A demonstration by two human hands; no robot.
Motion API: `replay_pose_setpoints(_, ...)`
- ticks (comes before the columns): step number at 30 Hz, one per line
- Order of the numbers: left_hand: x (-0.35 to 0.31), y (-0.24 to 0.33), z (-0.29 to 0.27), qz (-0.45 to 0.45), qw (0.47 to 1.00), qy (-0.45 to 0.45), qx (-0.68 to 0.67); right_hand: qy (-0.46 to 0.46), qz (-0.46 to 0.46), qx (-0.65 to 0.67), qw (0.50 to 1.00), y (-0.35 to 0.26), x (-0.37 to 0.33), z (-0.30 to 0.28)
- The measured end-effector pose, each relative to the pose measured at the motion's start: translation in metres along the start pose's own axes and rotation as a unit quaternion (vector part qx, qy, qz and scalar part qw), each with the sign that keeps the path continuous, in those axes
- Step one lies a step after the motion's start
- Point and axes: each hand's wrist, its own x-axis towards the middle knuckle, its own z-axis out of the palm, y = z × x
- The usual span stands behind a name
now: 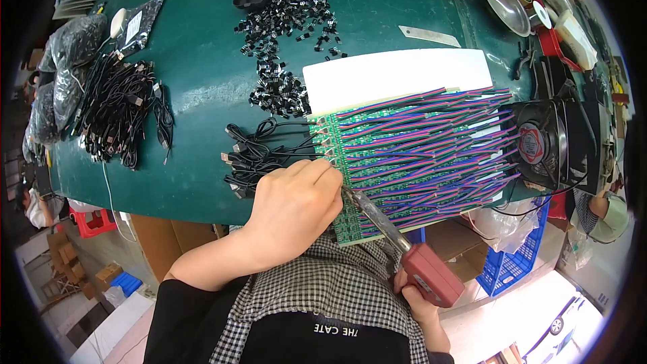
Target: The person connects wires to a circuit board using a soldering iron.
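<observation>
in the head view, the left hand (296,205) is bent over the left edge of the green circuit boards (347,228), fingers curled and bunched; its fingertips are hidden beneath the knuckles, so i cannot tell whether they pinch anything; the right hand (419,307) is wrapped round the dark red handle of the soldering iron (431,275), which covers most of its fingers; the iron's shaft slants up to the left hand, its very tip hard to make out; black cables (246,155) reach the boards' left edge, some partly behind the left hand; striped wires (418,155) cover much of the boards; the fan (539,148) stands at their right.
</observation>
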Motion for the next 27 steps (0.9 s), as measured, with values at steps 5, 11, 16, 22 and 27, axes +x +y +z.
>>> replay_pose_setpoints(5,0.002,-0.002,0.0,-0.001,1.0,-0.002,-0.006,-0.024,0.001,-0.032,0.999,-0.018,0.008,0.005)
replay_pose_setpoints(11,0.0,0.002,-0.006,-0.02,1.0,0.0,0.015,0.015,0.003,0.083,0.996,-0.036,0.014,0.02)
replay_pose_setpoints(16,-0.003,0.008,-0.001,0.001,0.996,0.014,0.089,-0.007,-0.012,0.063,0.998,-0.034,0.004,0.006)
replay_pose_setpoints(22,-0.014,-0.024,-0.034,-0.02,0.992,0.106,0.065,-0.023,-0.088,0.126,0.988,-0.028,0.009,0.006)
replay_pose_setpoints(27,-0.043,-0.142,-0.07,-0.296,0.886,0.21,0.288,-0.029,-0.056,0.109,0.992,-0.032,0.008,0.009)
